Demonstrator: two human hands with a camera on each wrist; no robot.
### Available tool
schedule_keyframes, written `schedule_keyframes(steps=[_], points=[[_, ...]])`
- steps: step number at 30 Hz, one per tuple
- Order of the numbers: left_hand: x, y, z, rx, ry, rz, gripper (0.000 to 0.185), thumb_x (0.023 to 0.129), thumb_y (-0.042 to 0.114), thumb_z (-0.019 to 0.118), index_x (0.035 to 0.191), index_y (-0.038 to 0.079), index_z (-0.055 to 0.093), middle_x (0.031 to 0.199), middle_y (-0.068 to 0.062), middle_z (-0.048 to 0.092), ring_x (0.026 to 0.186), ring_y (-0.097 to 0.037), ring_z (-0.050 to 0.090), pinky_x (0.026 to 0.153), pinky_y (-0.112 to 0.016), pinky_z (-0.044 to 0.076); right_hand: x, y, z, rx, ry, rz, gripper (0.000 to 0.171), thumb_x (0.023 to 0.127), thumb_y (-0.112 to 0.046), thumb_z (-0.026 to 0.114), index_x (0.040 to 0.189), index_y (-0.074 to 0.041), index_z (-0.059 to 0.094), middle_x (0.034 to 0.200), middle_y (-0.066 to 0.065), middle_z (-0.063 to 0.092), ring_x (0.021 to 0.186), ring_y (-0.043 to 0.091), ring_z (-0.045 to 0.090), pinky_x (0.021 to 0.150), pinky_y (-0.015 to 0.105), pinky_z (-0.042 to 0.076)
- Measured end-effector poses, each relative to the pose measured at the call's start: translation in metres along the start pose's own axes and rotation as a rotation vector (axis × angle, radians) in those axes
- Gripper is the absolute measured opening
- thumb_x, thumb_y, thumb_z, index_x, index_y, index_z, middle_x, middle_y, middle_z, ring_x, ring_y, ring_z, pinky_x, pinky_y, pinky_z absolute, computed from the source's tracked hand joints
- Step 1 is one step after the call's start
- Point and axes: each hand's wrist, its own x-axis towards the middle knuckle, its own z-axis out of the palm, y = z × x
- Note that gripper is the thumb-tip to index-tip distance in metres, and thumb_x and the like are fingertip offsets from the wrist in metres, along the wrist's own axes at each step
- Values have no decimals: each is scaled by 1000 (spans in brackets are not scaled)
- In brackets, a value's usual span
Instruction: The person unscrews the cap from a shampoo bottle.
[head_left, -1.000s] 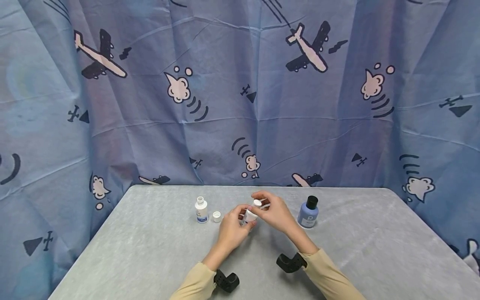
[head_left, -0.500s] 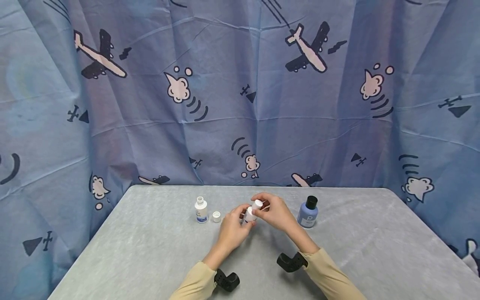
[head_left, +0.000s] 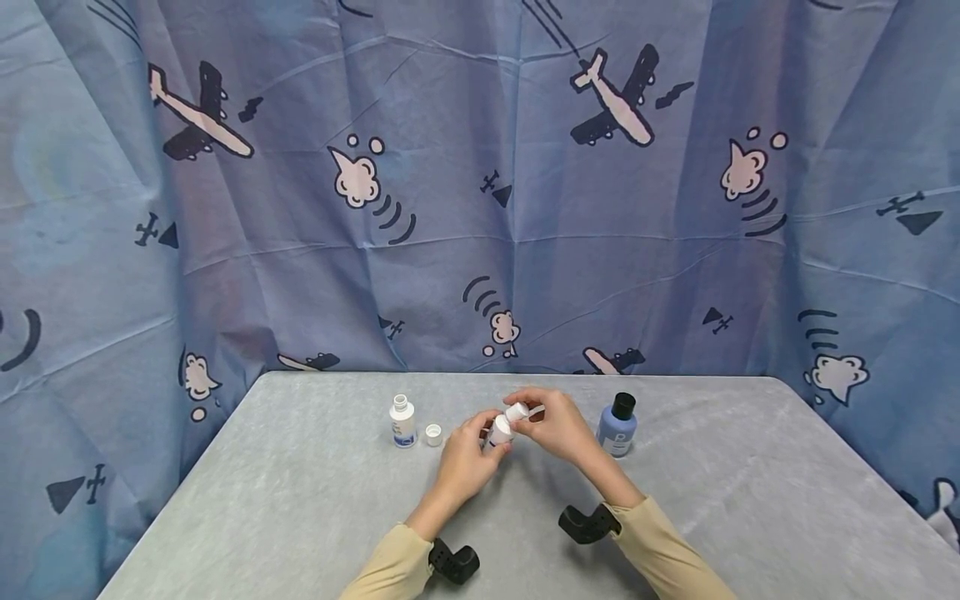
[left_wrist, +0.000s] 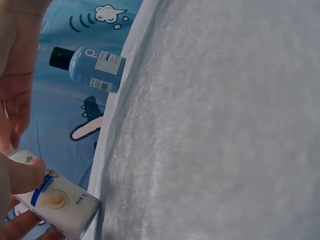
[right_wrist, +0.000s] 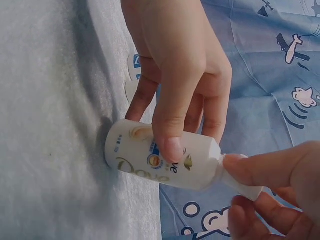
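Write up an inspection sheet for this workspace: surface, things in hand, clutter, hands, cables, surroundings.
Surface: grey table, cloth-like texture.
Things in hand: small white bottle, its base on the table; its white cap at the neck.
Clutter: open white bottle with loose cap beside it; blue bottle with black cap, upright.
Hands: left hand grips the white bottle's body; right hand pinches its cap.
Cables: nothing seen.
Surroundings: blue curtain printed with planes and clouds, behind and beside the table.
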Motion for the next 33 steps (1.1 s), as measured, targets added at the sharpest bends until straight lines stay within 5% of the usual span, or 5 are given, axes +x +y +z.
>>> schedule_keyframes(steps=[11, 33], points=[[3, 1, 0, -8, -11, -23, 43, 80, 15, 75, 120, 6, 63, 103, -9, 70, 91, -21, 66, 78, -35, 51, -1, 2, -7, -51, 52, 29, 24, 77, -6, 78, 101, -7, 72, 97, 9, 72, 82, 18, 65, 74, 31, 55], [12, 4, 11, -116, 110, -84, 40, 75, 7, 79, 111, 0, 65, 102, -13, 70, 86, -23, 68, 69, -24, 55, -1, 19, -9, -176, 44, 56, 29, 78, -9, 77, 107, -7, 71, 103, 9, 71, 81, 19, 62, 65, 28, 50]])
